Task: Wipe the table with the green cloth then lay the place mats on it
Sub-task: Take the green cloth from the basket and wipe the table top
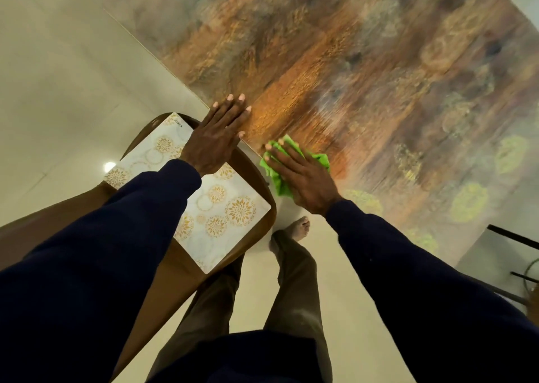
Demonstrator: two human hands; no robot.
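Right hand [303,175], fingers flat, presses the green cloth [280,178] onto the desk [364,76] edge; left hand [215,137] rests released beside it.

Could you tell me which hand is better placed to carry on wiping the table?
The right hand: it lies flat on the green cloth at the table edge. The left hand rests bare on the corner.

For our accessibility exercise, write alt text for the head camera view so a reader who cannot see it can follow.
Seen from above, a person's right hand presses a green cloth flat on the edge of a mottled brown table, while the left hand rests open on the table's corner. Floral place mats lie on a brown chair beside the table.
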